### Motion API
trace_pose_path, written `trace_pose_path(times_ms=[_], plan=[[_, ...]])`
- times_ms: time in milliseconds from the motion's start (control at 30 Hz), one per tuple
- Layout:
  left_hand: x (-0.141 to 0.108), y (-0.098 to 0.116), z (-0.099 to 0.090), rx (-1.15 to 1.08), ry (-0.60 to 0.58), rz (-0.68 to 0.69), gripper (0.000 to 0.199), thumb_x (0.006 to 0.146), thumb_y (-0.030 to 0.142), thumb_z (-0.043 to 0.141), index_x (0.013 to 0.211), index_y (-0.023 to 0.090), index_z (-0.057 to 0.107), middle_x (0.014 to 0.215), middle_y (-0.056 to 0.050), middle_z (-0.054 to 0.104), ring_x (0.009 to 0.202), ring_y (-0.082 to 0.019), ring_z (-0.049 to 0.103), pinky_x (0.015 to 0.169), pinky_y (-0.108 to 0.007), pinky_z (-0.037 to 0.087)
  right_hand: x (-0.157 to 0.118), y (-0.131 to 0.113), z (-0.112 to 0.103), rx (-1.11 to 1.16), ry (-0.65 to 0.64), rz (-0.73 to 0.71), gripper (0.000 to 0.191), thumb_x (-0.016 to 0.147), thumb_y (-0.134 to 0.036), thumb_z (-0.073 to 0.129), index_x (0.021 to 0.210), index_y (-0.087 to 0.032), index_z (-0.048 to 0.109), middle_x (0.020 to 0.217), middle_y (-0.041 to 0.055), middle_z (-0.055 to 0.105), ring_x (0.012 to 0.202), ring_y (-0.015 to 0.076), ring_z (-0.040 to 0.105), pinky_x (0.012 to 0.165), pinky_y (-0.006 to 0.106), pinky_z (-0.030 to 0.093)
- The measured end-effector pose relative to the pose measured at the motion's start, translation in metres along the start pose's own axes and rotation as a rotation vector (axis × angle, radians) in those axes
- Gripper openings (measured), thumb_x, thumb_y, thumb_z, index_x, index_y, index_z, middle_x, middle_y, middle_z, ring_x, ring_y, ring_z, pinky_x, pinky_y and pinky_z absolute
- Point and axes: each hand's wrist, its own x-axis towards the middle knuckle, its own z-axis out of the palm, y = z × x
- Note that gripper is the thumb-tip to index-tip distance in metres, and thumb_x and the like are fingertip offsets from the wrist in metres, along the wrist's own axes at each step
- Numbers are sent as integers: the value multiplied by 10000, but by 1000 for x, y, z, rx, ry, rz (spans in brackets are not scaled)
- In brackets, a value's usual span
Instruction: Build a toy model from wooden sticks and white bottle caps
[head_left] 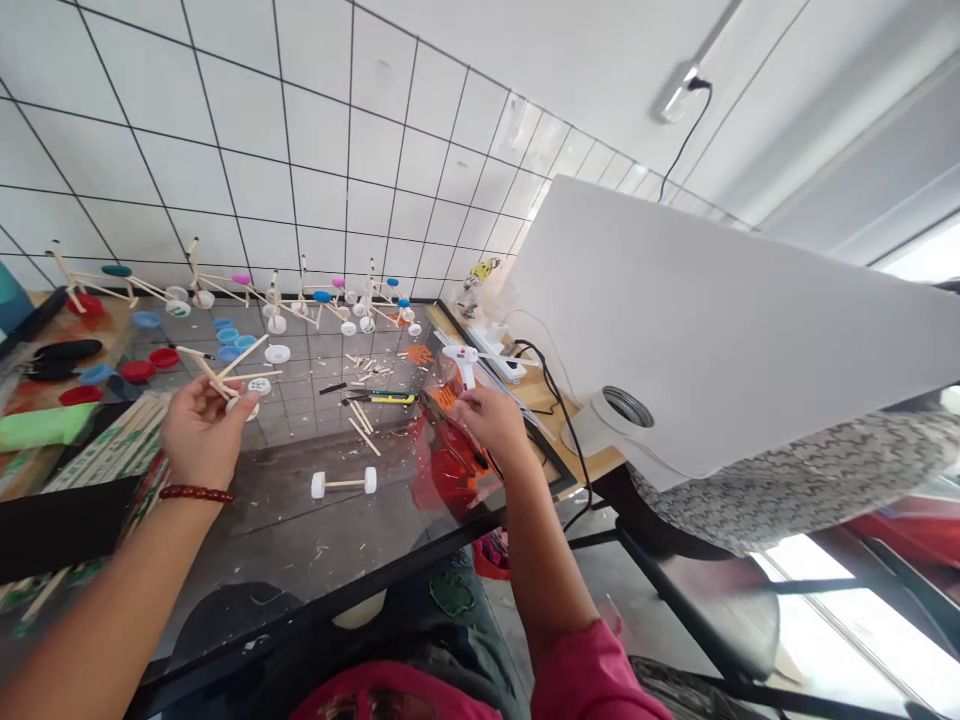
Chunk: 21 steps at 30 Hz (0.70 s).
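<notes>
Head view: the left hand [201,432] is curled, with thumb and fingers pinching a popsicle-stick frame [240,376] and its white bottle-cap wheel [244,408] up above the table. The right hand [487,420], half closed, sits over a crumpled red plastic sheet [450,470]; whether it grips anything, I cannot tell. A white hot glue gun [463,362] stands just beyond it. Between the hands, a two-wheeled stick axle [343,484] lies on the glass tabletop, well short of the table's dark near edge [322,603].
</notes>
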Motion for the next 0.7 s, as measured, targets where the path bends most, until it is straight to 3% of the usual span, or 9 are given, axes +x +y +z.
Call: trace_pose_path(times_ms=[67, 200, 367, 433, 533, 700], plan=[[1, -1, 0, -9, -8, -9, 565, 505, 275, 1006, 936, 191, 649, 902, 12, 713, 790, -129, 659, 687, -240, 589, -17, 3, 5, -43, -76, -21, 178, 948, -357, 727, 1014, -231, 834, 973, 71, 807, 920, 248, 742, 810, 334, 526], [1, 0, 0, -27, 0, -35, 554, 509, 244, 1003, 928, 177, 647, 907, 10, 714, 782, -122, 648, 694, -241, 583, -43, 3, 32, -83, -56, -108, 343, 905, -321, 798, 1234, -225, 778, 1310, 131, 742, 1207, 297, 691, 1004, 398, 531], [0, -1, -3, -33, -33, -63, 538, 539, 244, 1005, 935, 185, 646, 934, 12, 723, 825, -133, 655, 705, -241, 583, -46, 4, 38, -142, -66, -44, 249, 953, -261, 706, 1178, -201, 794, 1246, 143, 747, 1142, 304, 697, 1004, 410, 532], [0, -4, -2, -53, -27, -89, 533, 555, 237, 989, 959, 184, 644, 937, 4, 724, 835, -136, 658, 726, -249, 582, -39, -5, 30, -184, -64, -37, 245, 946, -250, 703, 1161, -191, 802, 1275, 154, 738, 1163, 323, 682, 1004, 422, 523], [0, -9, 1, -108, 6, -113, 555, 551, 214, 956, 1012, 174, 649, 930, -16, 727, 841, -146, 667, 744, -264, 571, -17, -34, 23, -180, -82, -147, 287, 997, -201, 608, 1218, -206, 791, 1329, 136, 729, 1237, 310, 646, 1039, 417, 491], [1, -14, 2, -115, -19, -107, 545, 542, 253, 950, 1000, 179, 663, 952, -35, 738, 861, -174, 678, 726, -285, 565, 34, -90, 39, -186, -228, -280, 408, 1058, -151, 463, 1294, -260, 777, 1314, 95, 754, 1247, 289, 638, 1027, 413, 486]])
